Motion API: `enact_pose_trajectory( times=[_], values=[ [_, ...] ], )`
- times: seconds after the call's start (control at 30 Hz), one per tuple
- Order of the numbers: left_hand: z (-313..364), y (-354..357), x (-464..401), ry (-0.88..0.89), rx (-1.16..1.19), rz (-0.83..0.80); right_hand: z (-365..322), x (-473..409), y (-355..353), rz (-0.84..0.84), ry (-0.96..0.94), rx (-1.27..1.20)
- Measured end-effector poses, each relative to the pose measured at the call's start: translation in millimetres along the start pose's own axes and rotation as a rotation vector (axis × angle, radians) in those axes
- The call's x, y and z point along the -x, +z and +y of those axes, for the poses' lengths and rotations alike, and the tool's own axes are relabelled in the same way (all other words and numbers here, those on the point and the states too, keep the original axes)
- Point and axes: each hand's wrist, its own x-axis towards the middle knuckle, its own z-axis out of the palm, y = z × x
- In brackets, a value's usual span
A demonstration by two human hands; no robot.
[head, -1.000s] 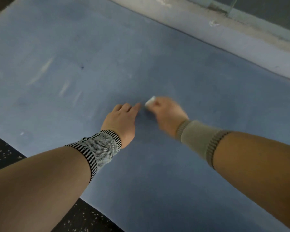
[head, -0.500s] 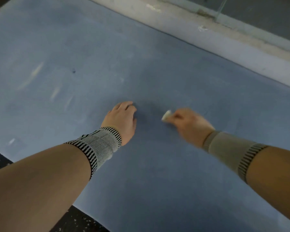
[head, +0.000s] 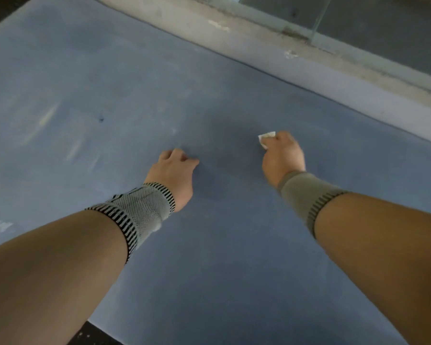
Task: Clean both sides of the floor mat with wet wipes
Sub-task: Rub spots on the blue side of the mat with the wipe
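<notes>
The right hand (head: 283, 155) curls its fingers round a small white wet wipe (head: 266, 138) and presses it on the blue floor mat (head: 234, 245); most of the wipe is hidden inside the grip, only a crumpled corner showing. The left hand (head: 174, 170) rests on the mat beside it, well apart, fingers bent under, holding nothing. The mat is dull blue with pale scuff streaks (head: 47, 118) far to the left hand's left. Its far edge runs diagonally along a grey concrete ledge (head: 259, 43); its ends are cut off.
</notes>
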Motion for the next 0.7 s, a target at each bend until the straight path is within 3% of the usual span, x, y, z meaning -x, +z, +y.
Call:
enact_pose_trajectory(
  times=[0.03,0.1,0.17,0.23,0.3,0.33,0.4,0.47,0.53,0.57,0.7],
  values=[
    [0.3,2.3,0.3,0.005,0.026,0.014,-14.6,7.1,5.1,-0.031,-0.038,-0.125],
    [0.2,7.3,2.1,-0.004,0.075,0.018,-44.2,32.2,16.6,-0.198,-0.302,-0.264],
    [-1.7,9.0,1.8,-0.018,0.092,0.003,-49.7,37.6,19.9,-0.275,-0.572,-0.159],
    [-3.9,4.4,-3.1,-0.014,0.090,0.010,-33.2,6.6,4.7,-0.160,-0.522,-0.024],
    [-4.5,-3.3,-10.4,-0.026,0.074,0.015,-12.3,-23.4,-5.3,-0.081,-0.148,-0.123],
    [-3.7,-6.7,-14.5,-0.032,0.059,0.015,-6.6,-33.9,-4.4,-0.027,-0.043,-0.062],
    [-0.3,-11.6,-22.8,-0.020,0.019,0.025,-24.2,-29.7,6.0,-0.071,-0.138,0.043],
    [5.4,-13.8,-32.7,0.019,-0.024,0.019,-51.1,-10.6,15.5,-0.255,-0.375,-0.089],
    [12.0,-14.2,-43.9,0.021,-0.034,-0.066,-47.0,-16.2,16.6,-0.219,-0.555,-0.126],
    [15.2,-13.4,-48.7,0.009,-0.032,-0.119,-35.7,-27.0,9.2,-0.159,-0.497,-0.090],
    [18.8,-8.1,-56.9,-0.026,-0.072,-0.206,31.1,-77.6,-15.4,0.023,0.237,-0.017]
  ],
)
